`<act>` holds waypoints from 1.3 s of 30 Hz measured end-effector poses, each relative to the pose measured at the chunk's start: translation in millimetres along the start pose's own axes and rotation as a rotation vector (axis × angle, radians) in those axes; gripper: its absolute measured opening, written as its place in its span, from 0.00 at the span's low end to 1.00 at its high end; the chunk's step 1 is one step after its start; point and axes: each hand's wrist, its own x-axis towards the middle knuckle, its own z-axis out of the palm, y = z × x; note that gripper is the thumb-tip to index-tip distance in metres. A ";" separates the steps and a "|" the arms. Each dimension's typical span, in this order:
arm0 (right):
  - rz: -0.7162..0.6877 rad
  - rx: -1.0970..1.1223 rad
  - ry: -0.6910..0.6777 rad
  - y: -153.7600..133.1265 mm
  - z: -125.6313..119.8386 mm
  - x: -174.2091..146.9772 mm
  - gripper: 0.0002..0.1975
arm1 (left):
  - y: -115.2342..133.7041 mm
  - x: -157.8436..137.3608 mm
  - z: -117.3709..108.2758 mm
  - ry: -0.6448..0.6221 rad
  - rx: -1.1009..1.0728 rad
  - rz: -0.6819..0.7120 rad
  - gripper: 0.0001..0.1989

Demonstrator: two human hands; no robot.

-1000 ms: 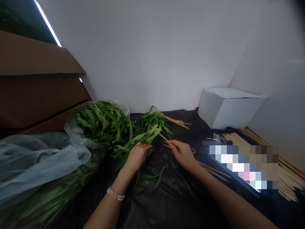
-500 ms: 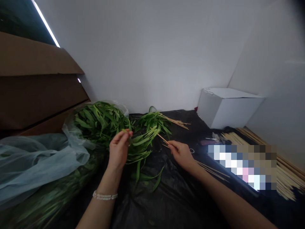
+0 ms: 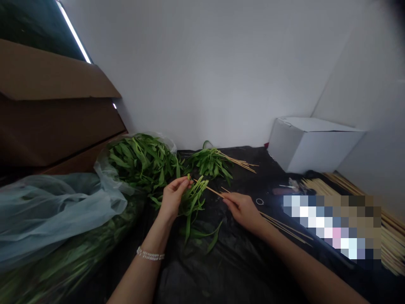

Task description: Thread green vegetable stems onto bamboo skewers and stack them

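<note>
My left hand [image 3: 174, 194] pinches a green leafy stem at its cut end, close to the tip of a thin wooden skewer [image 3: 212, 190]. Closed around the skewer's other part is my right hand [image 3: 242, 209], over the black plastic sheet. Several leafy stems [image 3: 195, 197] hang threaded along the skewer, their leaves drooping beside my left hand. Behind them lies a bunch of finished-looking leafy skewers [image 3: 210, 162] with bare sticks [image 3: 242, 162] pointing right. More thin skewers [image 3: 284, 230] lie under my right forearm.
A clear plastic bag of leafy greens [image 3: 142, 158] stands at the left, near a cardboard box [image 3: 60, 126] and another translucent bag [image 3: 69, 211]. On the right are a white box [image 3: 316, 145], a small ring [image 3: 260, 202] and a pile of wooden sticks [image 3: 394, 240]. A pixelated patch hides part of that side.
My left hand has moved right, bringing the pinched stem up to the skewer's tip. The threaded stems now hang bunched lower. The whole view has shifted slightly.
</note>
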 end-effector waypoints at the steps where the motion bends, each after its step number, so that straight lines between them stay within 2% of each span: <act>1: 0.002 -0.002 -0.006 -0.1 -0.2 0.1 0.12 | 0.8 -0.2 0.0 -0.006 -0.001 -0.002 0.18; 8: 0.016 -0.011 -0.024 -0.6 -1.3 0.2 0.13 | 4.9 -3.3 2.9 -0.033 0.034 -0.016 0.22; 15: 0.029 -0.025 -0.037 -0.3 -0.3 0.1 0.13 | 5.6 -5.7 4.0 -0.055 0.032 -0.035 0.21; 23: 0.022 0.002 -0.048 -2.4 -0.5 -0.2 0.13 | 4.2 -2.2 1.3 0.043 0.075 0.013 0.19; 28: 0.021 0.000 -0.051 -2.5 -0.3 0.0 0.13 | 5.7 -3.8 3.1 0.014 0.043 -0.041 0.20; 39: 0.028 -0.010 -0.056 -1.3 0.7 -0.5 0.13 | 6.7 -5.6 3.1 0.004 0.062 -0.041 0.20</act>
